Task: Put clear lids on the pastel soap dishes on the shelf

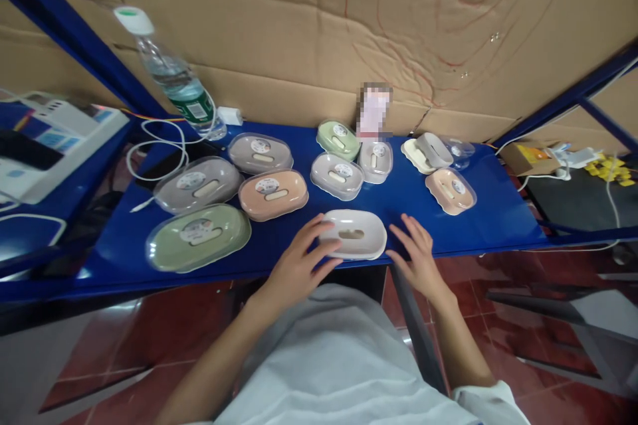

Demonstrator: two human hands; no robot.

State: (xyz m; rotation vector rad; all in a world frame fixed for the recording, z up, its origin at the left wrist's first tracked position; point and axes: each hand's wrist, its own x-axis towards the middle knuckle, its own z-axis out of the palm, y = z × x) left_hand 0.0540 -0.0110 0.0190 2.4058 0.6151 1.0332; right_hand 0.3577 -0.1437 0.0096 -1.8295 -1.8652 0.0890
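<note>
Flat on the blue table lies a pale grey oval soap dish (361, 249) with a slot through its middle. My left hand (304, 252) touches its left end with the fingers spread. Just off the right end is my right hand (413, 252), fingers apart and holding nothing. Behind and to the left stand several similar oval dishes under clear covers with round stickers: a peach one (294, 196), a green one (232, 232) and a grey one (323, 189) among them. Another peach dish (451, 192) stands to the right, near a cream piece and a grey piece (433, 149).
Upright at the back left is a water bottle (182, 89) beside a coiled white cable (154, 176). A cardboard sheet (279, 26) closes off the back. Blue metal posts (80, 33) flank the table (393, 206). On the right sits a small cardboard box (523, 163).
</note>
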